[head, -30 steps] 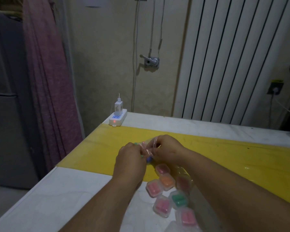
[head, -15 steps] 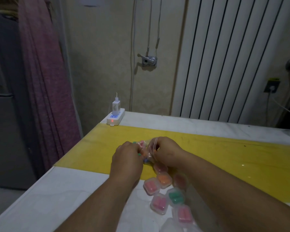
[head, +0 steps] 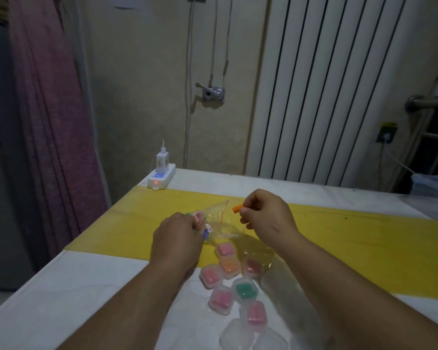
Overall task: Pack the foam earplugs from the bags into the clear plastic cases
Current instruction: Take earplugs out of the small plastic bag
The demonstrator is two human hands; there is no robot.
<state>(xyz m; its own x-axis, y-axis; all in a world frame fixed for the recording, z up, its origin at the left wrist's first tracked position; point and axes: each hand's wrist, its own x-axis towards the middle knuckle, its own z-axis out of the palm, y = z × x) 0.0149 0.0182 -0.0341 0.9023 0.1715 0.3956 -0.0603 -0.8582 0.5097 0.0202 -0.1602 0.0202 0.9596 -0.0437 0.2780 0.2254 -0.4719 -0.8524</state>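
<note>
my right hand (head: 266,213) pinches one orange earplug (head: 237,208) between thumb and fingertips, with the rest of the fingers curled under. the plug sticks out to my left of the pinch, its long axis running roughly sideways across the view, free end aimed at the mouth of the bag (head: 218,218). it is just outside the bag, above the yellow mat (head: 364,243).

my left hand (head: 177,238) grips the bunched end of that bag and holds it off the mat; a few more coloured plugs show through the plastic by my fingers.

the place this plug has to go lies the other way: the empty cases (head: 238,334) sit on the white table (head: 61,299) close to my body, between my forearms and nearer the right one, behind the cluster of filled cases (head: 221,299). so i judge the next move is a pull back toward me with the right hand, passing over the filled ones. whether those empty cases are open or shut i cannot tell from here.
</note>
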